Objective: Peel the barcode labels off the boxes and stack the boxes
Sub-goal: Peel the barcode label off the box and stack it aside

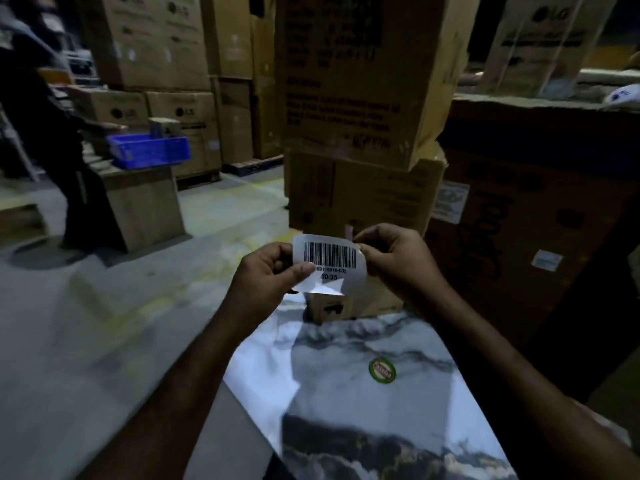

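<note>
White paper barcode label (pixel 330 261): head view, held up in the air between both hands, off every box, bars and printed numbers facing the camera, lower edge curled and folded.
Left hand (pixel 266 271): pinching the label's left edge, thumb on the front just under the bars.
Right hand (pixel 394 258): pinching the label's right edge, fingers curled.
Small brown cardboard box (pixel 329 308): just below the label, at the counter's far end.
Marbled grey-white counter (pixel 346 427): under both forearms, round green sticker (pixel 382 370) on top.
Stacked brown cardboard boxes (pixel 363 188): right behind the hands, printed sides toward the camera.
Blue plastic crate (pixel 149 150): far left, on a cardboard box, beside a person in dark clothes (pixel 52 133).
</note>
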Action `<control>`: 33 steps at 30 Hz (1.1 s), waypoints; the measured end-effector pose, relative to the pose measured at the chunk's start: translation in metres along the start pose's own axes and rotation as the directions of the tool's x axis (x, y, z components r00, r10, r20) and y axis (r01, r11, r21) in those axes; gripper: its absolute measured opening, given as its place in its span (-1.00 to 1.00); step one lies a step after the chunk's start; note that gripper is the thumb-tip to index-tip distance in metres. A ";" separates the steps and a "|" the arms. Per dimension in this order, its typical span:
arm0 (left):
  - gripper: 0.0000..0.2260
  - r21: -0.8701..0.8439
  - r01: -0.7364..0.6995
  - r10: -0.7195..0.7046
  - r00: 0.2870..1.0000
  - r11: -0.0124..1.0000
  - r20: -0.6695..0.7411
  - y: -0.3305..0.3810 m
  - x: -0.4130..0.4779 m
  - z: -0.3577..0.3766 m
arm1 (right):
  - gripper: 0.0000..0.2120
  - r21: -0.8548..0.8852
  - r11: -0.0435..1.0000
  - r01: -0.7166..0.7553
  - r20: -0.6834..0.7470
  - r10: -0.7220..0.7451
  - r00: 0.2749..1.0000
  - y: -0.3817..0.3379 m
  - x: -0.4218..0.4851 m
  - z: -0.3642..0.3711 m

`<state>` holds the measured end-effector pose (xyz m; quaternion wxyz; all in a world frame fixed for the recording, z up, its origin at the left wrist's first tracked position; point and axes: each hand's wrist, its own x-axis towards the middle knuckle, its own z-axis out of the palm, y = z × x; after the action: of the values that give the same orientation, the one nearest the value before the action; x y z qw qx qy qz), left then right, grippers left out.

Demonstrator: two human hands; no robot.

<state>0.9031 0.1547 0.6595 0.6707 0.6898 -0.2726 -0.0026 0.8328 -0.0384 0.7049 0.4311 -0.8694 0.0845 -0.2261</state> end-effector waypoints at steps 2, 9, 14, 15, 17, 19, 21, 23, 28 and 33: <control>-0.87 0.011 0.043 -0.043 0.998 0.999 -0.042 -0.006 -0.025 0.001 | -0.94 0.080 0.997 -0.014 0.074 0.008 0.997 0.012 -0.018 0.007; -0.91 0.062 0.205 -0.183 0.951 0.977 -0.249 -0.012 -0.110 -0.001 | -0.52 0.502 0.853 -0.146 0.289 -0.006 0.957 0.025 -0.078 0.033; -0.91 0.008 0.274 -0.255 0.905 0.962 -0.341 -0.012 -0.153 -0.014 | -0.90 0.392 0.919 -0.045 0.360 -0.108 0.927 0.028 -0.104 0.064; -0.92 0.007 0.280 -0.258 0.894 0.960 -0.367 -0.011 -0.159 -0.018 | -0.86 0.365 0.931 -0.029 0.357 -0.111 0.928 0.028 -0.105 0.073; -0.94 -0.011 0.293 -0.272 0.869 0.956 -0.413 -0.009 -0.168 -0.028 | -0.80 0.383 0.923 -0.033 0.379 -0.124 0.917 0.024 -0.107 0.090; -0.93 -0.048 0.314 -0.301 0.838 0.948 -0.456 -0.012 -0.178 -0.044 | -0.74 0.379 0.924 -0.055 0.428 -0.123 0.895 0.016 -0.108 0.109; -0.90 -0.074 0.340 -0.331 0.804 0.938 -0.494 -0.019 -0.187 -0.064 | -0.75 0.356 0.933 -0.055 0.474 -0.130 0.871 0.008 -0.107 0.133; -0.87 -0.107 0.378 -0.377 0.771 0.919 -0.514 -0.027 -0.195 -0.086 | -0.84 0.342 0.939 -0.035 0.507 -0.153 0.848 0.001 -0.106 0.157; -0.86 -0.166 0.443 -0.454 0.695 0.881 -0.557 -0.045 -0.207 -0.145 | -0.89 0.344 0.937 -0.067 0.529 -0.134 0.838 -0.016 -0.096 0.232; -0.90 -0.107 0.492 -0.438 0.630 0.864 -0.641 -0.070 -0.214 -0.217 | -0.86 0.311 0.943 -0.116 0.582 -0.092 0.808 -0.040 -0.086 0.316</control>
<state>0.8274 0.4331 0.5387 0.6710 0.7196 0.1630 0.0727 0.9025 0.2407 0.5430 0.5772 -0.8106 -0.0869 0.0463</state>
